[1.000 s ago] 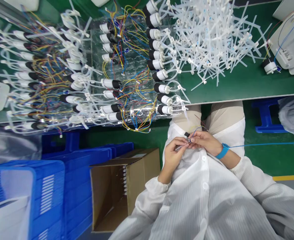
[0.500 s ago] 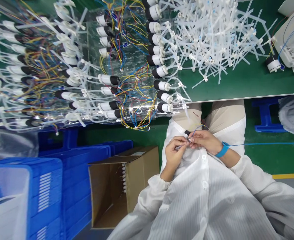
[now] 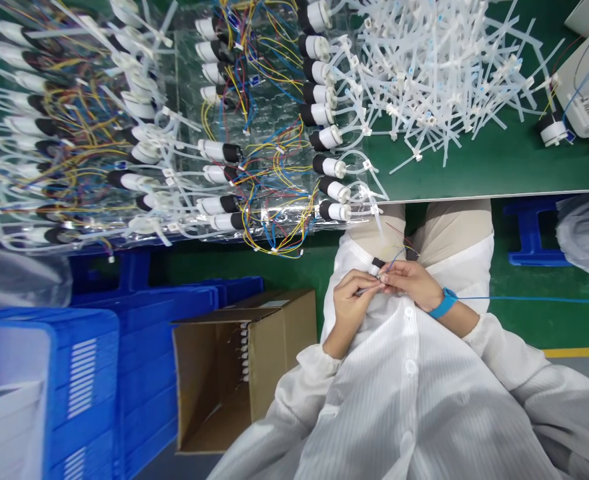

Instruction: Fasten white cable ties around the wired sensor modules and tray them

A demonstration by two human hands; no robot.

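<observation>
Over my lap, my left hand (image 3: 351, 303) and my right hand (image 3: 414, 283) meet fingertip to fingertip. Between them shows a small pump motor (image 3: 375, 265) with a black part and a white part, mostly hidden by the fingers. My right hand is closed on it, and thin red, yellow and blue wires (image 3: 399, 252) stick out above the fingers. The left fingers are pinched around a thin, greyish piece (image 3: 361, 291) too small to name. A blue strap (image 3: 444, 304) with a cord circles my right wrist.
Rows of pump motors (image 3: 331, 167) with wires and tubes lie on clear plastic trays (image 3: 279, 217). A heap of white tubing (image 3: 444, 80) covers part of the green table (image 3: 504, 170). An open carton (image 3: 284, 340) and blue crates (image 3: 89, 380) stand at left. Another motor (image 3: 553, 130) sits far right.
The view has shifted slightly. Both hands stay together over my lap, and a little more of the motor's white part shows beside my right fingers.
</observation>
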